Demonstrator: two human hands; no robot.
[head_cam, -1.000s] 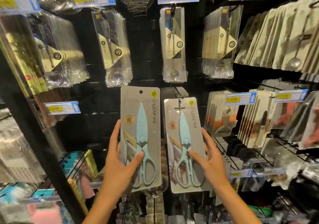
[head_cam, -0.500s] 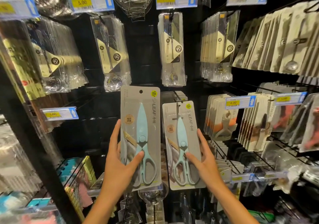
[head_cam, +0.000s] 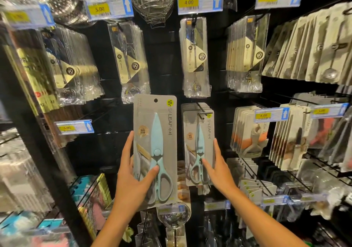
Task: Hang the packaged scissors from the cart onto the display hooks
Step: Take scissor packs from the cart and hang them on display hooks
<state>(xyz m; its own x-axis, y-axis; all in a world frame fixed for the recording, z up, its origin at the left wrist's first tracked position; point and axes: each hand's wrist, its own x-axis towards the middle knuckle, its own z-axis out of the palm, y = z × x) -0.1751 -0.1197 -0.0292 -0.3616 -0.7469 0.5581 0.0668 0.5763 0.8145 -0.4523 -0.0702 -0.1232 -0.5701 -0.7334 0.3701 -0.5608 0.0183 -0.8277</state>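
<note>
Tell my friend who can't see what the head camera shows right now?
Two hands hang blue scissors in grey packs. The left hand holds one scissors pack up; the right hand pushes another pack onto a black display hook. Packaged kitchen tools hang around.

The left scissors package (head_cam: 155, 149) shows the brand "SALEAF". Yellow price tags read "5.00" (head_cam: 99, 9), "4.00" (head_cam: 188, 2), and "4.00" (head_cam: 263, 115) on the shelf labels.

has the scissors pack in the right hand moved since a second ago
Yes. The right-hand scissors pack has slid back along the display hook, onto the packs already hanging there.
</note>
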